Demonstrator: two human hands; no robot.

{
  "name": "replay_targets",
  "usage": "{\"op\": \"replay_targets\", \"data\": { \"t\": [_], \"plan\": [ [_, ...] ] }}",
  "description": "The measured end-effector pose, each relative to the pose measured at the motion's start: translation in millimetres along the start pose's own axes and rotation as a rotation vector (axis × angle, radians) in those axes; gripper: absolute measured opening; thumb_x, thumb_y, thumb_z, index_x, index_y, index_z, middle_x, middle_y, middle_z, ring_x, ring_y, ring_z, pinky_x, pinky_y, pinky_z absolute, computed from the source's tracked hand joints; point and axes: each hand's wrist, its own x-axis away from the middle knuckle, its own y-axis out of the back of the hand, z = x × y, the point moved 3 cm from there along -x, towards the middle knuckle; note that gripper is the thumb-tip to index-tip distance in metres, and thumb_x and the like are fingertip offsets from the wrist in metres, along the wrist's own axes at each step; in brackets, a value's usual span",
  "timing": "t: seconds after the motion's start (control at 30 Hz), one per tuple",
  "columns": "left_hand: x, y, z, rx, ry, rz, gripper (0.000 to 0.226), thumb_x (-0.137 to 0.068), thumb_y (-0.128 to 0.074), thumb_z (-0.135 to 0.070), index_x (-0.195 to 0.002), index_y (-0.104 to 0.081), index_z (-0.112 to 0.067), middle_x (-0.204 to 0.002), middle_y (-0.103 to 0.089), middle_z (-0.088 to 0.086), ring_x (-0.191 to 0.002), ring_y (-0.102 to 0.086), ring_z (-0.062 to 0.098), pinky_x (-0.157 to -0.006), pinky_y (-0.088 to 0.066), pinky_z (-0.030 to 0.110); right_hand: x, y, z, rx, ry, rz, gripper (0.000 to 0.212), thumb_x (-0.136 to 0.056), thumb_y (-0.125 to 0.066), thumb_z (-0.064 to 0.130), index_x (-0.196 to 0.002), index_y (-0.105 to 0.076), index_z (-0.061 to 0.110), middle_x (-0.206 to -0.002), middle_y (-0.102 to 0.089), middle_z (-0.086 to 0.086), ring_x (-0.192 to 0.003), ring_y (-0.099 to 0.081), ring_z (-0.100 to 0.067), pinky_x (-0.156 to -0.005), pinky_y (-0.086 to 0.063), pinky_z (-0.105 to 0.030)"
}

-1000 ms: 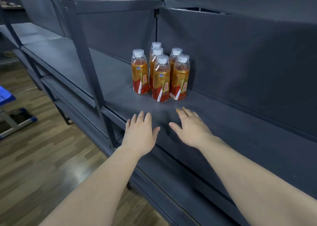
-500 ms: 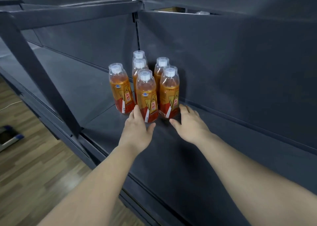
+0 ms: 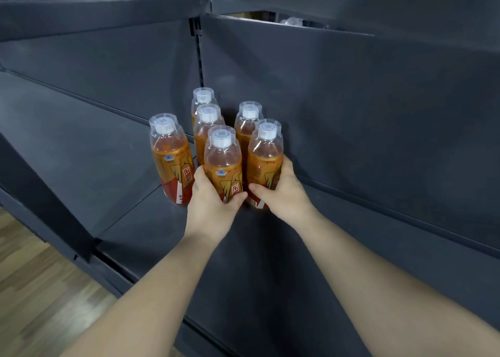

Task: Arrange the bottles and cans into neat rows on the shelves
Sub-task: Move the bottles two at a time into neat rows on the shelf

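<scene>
Several orange drink bottles with white caps and orange-red labels stand clustered on the dark grey shelf (image 3: 324,248), near its back panel. My left hand (image 3: 213,202) grips the front middle bottle (image 3: 223,164) low on its label. The front right bottle (image 3: 263,156) is held by my right hand (image 3: 281,191), fingers curled round its right side. A separate bottle (image 3: 170,156) stands a little apart at the left. Three more bottles (image 3: 207,118) stand behind, partly hidden.
A dark upright post (image 3: 48,207) of the shelving crosses at the left front. Another shelf board (image 3: 94,7) hangs overhead. Wooden floor (image 3: 35,289) shows at lower left. The shelf surface stretches bare to the right of the bottles.
Both hands moved forward from open above the shelf and closed round the two front bottles. The view has drawn closer to the shelf.
</scene>
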Motion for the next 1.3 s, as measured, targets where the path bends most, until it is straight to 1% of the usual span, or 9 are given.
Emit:
{"op": "replay_targets", "data": {
  "t": [0.07,0.2,0.37,0.53,0.73,0.9,1.03,1.17,1.3],
  "plan": [
    [-4,1,4,-0.015,-0.009,0.007,0.085,-0.078,-0.083,-0.037,-0.143,-0.028,-0.023,-0.138,-0.048,0.000,-0.125,-0.052,0.018,-0.103,-0.049,0.043,-3,-3,-1,-0.028,-0.008,-0.028,0.090,-0.080,-0.082,0.032,-0.149,-0.024,0.029,-0.139,-0.051,0.005,-0.127,-0.052,-0.017,-0.104,-0.048,-0.043],
    [-7,0,6,-0.038,-0.028,0.025,0.076,-0.081,-0.081,-0.035,-0.138,-0.032,-0.022,-0.134,-0.047,0.000,-0.124,-0.050,0.018,-0.101,-0.049,0.039,-7,-7,0,-0.048,-0.019,-0.081,0.086,-0.080,-0.082,0.032,-0.145,-0.027,0.026,-0.131,-0.053,0.007,-0.122,-0.054,-0.016,-0.084,-0.048,-0.026],
    [-9,-1,9,-0.053,-0.014,0.043,0.075,-0.082,-0.079,-0.037,-0.137,-0.031,-0.023,-0.134,-0.048,-0.002,-0.125,-0.052,0.019,-0.100,-0.051,0.039,-8,-11,-3,-0.045,-0.028,-0.104,0.082,-0.082,-0.080,0.033,-0.144,-0.027,0.029,-0.126,-0.052,0.012,-0.121,-0.054,-0.016,-0.101,-0.050,-0.043],
    [-7,-2,7,-0.064,-0.001,0.062,0.076,-0.084,-0.077,-0.036,-0.140,-0.028,-0.022,-0.138,-0.047,-0.003,-0.129,-0.050,0.020,-0.102,-0.049,0.041,-6,-14,-3,-0.042,-0.027,-0.118,0.079,-0.083,-0.079,0.033,-0.144,-0.029,0.028,-0.132,-0.054,0.008,-0.122,-0.054,-0.015,-0.103,-0.049,-0.042],
    [-11,4,6,-0.024,-0.021,0.072,0.071,-0.083,-0.078,-0.036,-0.135,-0.032,-0.024,-0.133,-0.051,-0.005,-0.124,-0.052,0.016,-0.098,-0.049,0.034,1,-9,0,-0.011,-0.026,-0.173,0.073,-0.083,-0.079,0.036,-0.139,-0.034,0.026,-0.121,-0.053,0.011,-0.115,-0.056,-0.014,-0.096,-0.052,-0.038],
    [-7,4,2,0.026,-0.055,0.137,0.068,-0.081,-0.081,-0.033,-0.131,-0.035,-0.025,-0.123,-0.051,-0.011,-0.112,-0.051,0.007,-0.091,-0.045,0.024,21,9,-2,0.037,-0.045,-0.273,0.068,-0.081,-0.079,0.039,-0.134,-0.038,0.027,-0.112,-0.055,0.014,-0.106,-0.057,-0.011,-0.094,-0.053,-0.038],
    [2,-7,-12,0.050,-0.105,0.244,0.073,-0.081,-0.080,-0.035,-0.136,-0.033,-0.025,-0.127,-0.050,-0.011,-0.117,-0.052,0.010,-0.098,-0.049,0.031,42,31,-3,0.063,-0.075,-0.363,0.070,-0.081,-0.080,0.038,-0.136,-0.039,0.023,-0.115,-0.057,0.010,-0.109,-0.059,-0.014,-0.094,-0.055,-0.040],
    [16,-28,-34,0.068,-0.181,0.344,0.072,-0.081,-0.081,-0.034,-0.135,-0.035,-0.024,-0.123,-0.050,-0.013,-0.113,-0.052,0.008,-0.092,-0.045,0.024,71,55,-9,0.065,-0.117,-0.464,0.069,-0.081,-0.080,0.038,-0.134,-0.039,0.024,-0.116,-0.058,0.010,-0.108,-0.059,-0.014,-0.092,-0.055,-0.038],
    [37,-57,-57,0.074,-0.259,0.451,0.077,-0.079,-0.081,-0.037,-0.139,-0.035,-0.022,-0.129,-0.056,-0.007,-0.117,-0.056,0.012,-0.095,-0.049,0.029,111,85,-20,0.073,-0.169,-0.568,0.069,-0.080,-0.080,0.040,-0.135,-0.039,0.026,-0.118,-0.059,0.010,-0.109,-0.060,-0.013,-0.091,-0.056,-0.037]
  ]
}}
